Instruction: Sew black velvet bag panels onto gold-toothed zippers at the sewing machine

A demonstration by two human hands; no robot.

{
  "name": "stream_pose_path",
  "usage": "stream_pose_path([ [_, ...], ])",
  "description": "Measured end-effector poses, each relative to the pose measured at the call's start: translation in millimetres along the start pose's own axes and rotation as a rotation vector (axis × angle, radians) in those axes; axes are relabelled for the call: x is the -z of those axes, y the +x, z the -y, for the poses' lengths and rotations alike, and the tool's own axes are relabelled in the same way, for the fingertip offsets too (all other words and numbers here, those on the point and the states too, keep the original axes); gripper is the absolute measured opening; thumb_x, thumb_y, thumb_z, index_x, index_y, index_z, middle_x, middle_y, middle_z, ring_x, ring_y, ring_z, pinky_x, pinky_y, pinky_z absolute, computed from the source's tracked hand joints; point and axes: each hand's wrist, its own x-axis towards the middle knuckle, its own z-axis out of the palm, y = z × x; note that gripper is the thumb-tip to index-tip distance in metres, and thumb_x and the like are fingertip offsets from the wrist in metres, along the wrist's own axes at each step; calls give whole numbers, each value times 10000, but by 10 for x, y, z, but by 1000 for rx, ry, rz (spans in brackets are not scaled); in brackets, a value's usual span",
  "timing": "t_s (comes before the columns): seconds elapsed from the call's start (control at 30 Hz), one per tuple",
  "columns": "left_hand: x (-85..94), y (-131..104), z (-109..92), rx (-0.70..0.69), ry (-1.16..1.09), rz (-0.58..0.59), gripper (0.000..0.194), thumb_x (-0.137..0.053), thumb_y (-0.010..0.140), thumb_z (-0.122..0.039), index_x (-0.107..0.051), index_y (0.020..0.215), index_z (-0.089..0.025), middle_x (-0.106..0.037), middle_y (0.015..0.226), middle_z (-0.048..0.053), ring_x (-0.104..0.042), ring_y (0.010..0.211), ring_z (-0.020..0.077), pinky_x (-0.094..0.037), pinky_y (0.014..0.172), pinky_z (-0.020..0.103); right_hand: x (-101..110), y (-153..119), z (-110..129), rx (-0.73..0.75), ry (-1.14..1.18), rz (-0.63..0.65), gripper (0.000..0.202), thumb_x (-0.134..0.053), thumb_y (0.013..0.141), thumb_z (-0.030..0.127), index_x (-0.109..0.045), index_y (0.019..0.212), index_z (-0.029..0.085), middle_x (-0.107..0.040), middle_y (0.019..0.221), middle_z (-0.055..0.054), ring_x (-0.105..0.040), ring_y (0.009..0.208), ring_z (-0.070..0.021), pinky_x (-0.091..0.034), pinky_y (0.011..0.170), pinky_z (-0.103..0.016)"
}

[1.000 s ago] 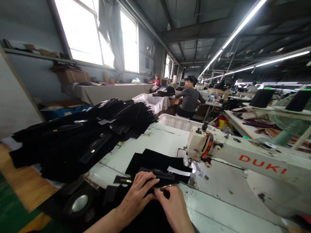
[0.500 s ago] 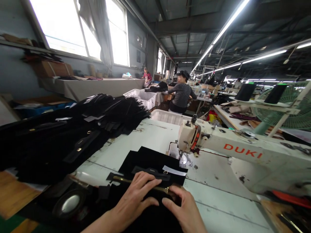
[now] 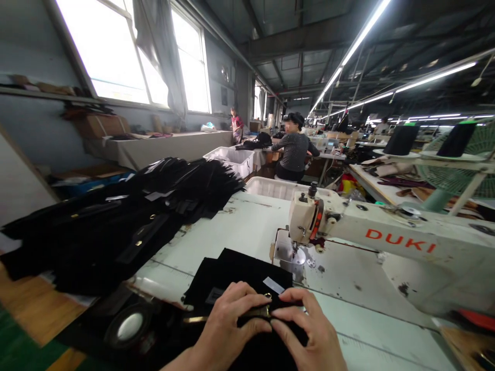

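A black fabric panel (image 3: 243,265) lies at the front of the sewing table, with a white strip (image 3: 273,285) and a small gold ring on it. Across it runs a gold-toothed zipper (image 3: 195,320). My left hand (image 3: 230,324) is closed on the zipper, thumb below and fingers above. Close beside it, my right hand (image 3: 311,327) pinches the zipper's right end against the black fabric; the fingers partly hide that end. Both hands are just in front of the sewing machine's (image 3: 303,216) needle area, apart from it.
A large pile of black fabric pieces (image 3: 127,221) covers the table's left side. The machine's long arm (image 3: 394,232) spans the right. Beyond the table stand white plastic bins (image 3: 270,188) and a seated person (image 3: 294,152). Black thread cones (image 3: 402,139) and a green fan (image 3: 441,170) are at right.
Both hands have come closer together at the zipper's right end. The panel's upper part has shifted and the white strip is more tilted. The camera view has turned slightly left.
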Motion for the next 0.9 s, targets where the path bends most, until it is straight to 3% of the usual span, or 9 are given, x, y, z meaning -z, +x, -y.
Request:
stream_pose_path([
  [0.1,11,4,-38,-39,-8,-58,230,-633,923,-450,-720,1000,-252,-675,822,15,-653,725,152,-527,632,216,18,-3,-11,-2,-84,-50,93,-644,887,344,-717,844,307,-624,1236,-45,-603,1161,-243,-540,955,-376],
  [0.23,49,-19,-72,-76,-24,-45,151,-619,958,-329,-704,1044,-238,-676,858,18,-667,739,133,-531,656,191,119,42,-34,13,-91,78,114,-600,916,370,-701,883,327,-579,1359,-8,-540,1268,-255,-520,993,-438],
  [0.33,89,-39,-97,-31,-41,-14,102,-652,926,-243,-701,1015,-234,-674,861,11,-671,751,135,-534,666,191,203,110,-18,-36,-56,103,151,-610,905,406,-691,836,299,-551,1398,-23,-465,1339,-288,-459,1047,-495],
  [0.4,109,-41,-113,-4,-45,-9,104,-661,905,-203,-703,992,-239,-674,857,4,-670,752,135,-534,670,194,241,156,16,-77,39,136,166,-615,900,417,-677,822,285,-622,1300,-32,-534,1267,-265,-462,1041,-441],
  [0.47,123,-33,-127,8,-44,-12,109,-658,897,-188,-707,976,-245,-674,853,-1,-670,750,135,-533,671,195,256,189,59,-145,174,156,163,-617,896,412,-654,818,274,-696,1105,-18,-641,1076,-209,-505,945,-327],
  [0.57,138,-10,-136,42,-55,-12,103,-654,902,-202,-716,963,-256,-679,855,-7,-675,756,131,-531,685,191,243,196,117,-293,364,83,183,-655,851,408,-618,758,255,-700,920,12,-661,886,-167,-490,820,-239],
  [0.7,171,13,-150,101,-83,14,99,-659,895,-216,-722,952,-267,-687,860,-16,-681,761,127,-529,695,182,221,176,145,-436,532,-7,187,-707,785,425,-648,731,256,-700,921,13,-646,919,-177,-437,866,-238],
  [0.9,192,-2,-220,137,-105,-27,104,-660,882,-218,-715,939,-285,-690,857,-28,-679,750,122,-520,694,172,233,212,162,-477,680,-21,263,-722,774,470,-641,698,231,-685,890,-20,-631,884,-188,-446,833,-259],
])
